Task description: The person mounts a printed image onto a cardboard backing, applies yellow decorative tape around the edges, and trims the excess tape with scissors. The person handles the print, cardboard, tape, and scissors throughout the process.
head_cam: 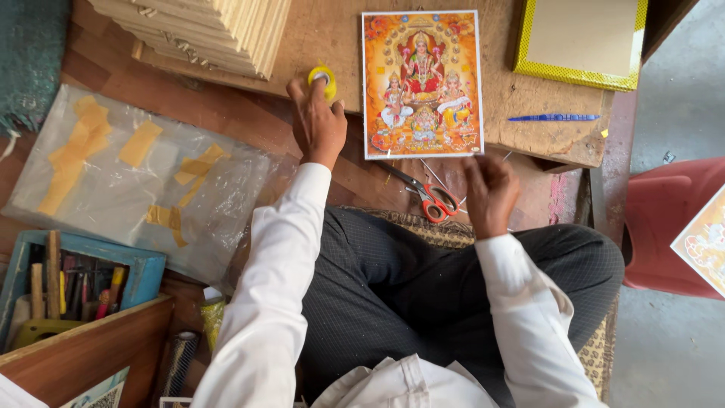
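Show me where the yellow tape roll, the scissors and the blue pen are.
yellow tape roll [323, 78]: head view, on its yellow ring, at the left hand's fingertips.
scissors [436, 202]: head view, on the orange handles.
blue pen [553, 117]: head view, middle of its barrel.

Tape roll [322, 78] left of picture [421, 83]

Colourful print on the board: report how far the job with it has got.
Done: the print lies flat, face up, on the wooden board. In hand: the left hand grips a yellow tape roll beside it; the right hand is at its lower right corner. Left: no tape shows on the print; the yellow frame and scissors lie untouched.
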The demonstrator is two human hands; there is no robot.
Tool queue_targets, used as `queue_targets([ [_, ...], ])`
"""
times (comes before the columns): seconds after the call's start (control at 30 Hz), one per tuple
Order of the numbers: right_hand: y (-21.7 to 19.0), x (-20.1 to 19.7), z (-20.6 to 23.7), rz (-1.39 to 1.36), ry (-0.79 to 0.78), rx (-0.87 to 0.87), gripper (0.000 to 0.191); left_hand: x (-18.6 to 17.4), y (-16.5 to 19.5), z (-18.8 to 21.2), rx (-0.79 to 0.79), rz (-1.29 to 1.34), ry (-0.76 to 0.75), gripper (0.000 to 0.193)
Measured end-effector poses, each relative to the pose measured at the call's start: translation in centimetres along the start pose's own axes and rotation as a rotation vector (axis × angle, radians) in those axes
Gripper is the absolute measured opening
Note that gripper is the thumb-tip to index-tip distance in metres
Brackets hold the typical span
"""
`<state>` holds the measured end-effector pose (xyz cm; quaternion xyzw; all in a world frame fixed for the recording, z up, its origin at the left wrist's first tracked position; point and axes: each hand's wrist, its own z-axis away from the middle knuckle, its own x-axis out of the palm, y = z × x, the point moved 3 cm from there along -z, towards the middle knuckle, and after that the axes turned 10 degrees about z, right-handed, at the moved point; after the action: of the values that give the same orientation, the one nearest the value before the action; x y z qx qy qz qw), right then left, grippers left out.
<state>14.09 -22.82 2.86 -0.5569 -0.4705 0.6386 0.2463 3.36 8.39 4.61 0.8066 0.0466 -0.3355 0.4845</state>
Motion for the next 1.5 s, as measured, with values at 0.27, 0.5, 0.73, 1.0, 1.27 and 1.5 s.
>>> queue_targets([
  [0.27,-0.3,2.4,6.6,0.017,-0.31,-0.12,0.051,1.5,-0.7,-1.0,0.134,0.197,0.111,0.021],
  [0.5,-1.2,0.7,4.1,-0.69,-0.412,0.313,0.041,1.0,2.8,10.7,-0.492,1.15,-0.938,0.031],
  [0.73,-2.4,-0.6,3.7,-0.777,-0.546,0.349,0.039,0.9,4.6,12.3,-0.337,1.117,-1.144,0.027],
  [1.0,-0.7,0.7,3.8,-0.671,-0.469,0.313,0.017,1.7,3.8,12.6,-0.296,1.028,-1.092,0.028],
  [1.27,0.4,2.0,4.2,-0.621,-0.43,0.346,0.013,1.0,5.6,12.3,-0.166,0.554,-0.985,0.032],
  [1.5,1.4,3.4,3.2,-0.499,-0.125,0.219,0.011,2.0,4.5,11.5,-0.06,0.347,-0.928,0.044],
])
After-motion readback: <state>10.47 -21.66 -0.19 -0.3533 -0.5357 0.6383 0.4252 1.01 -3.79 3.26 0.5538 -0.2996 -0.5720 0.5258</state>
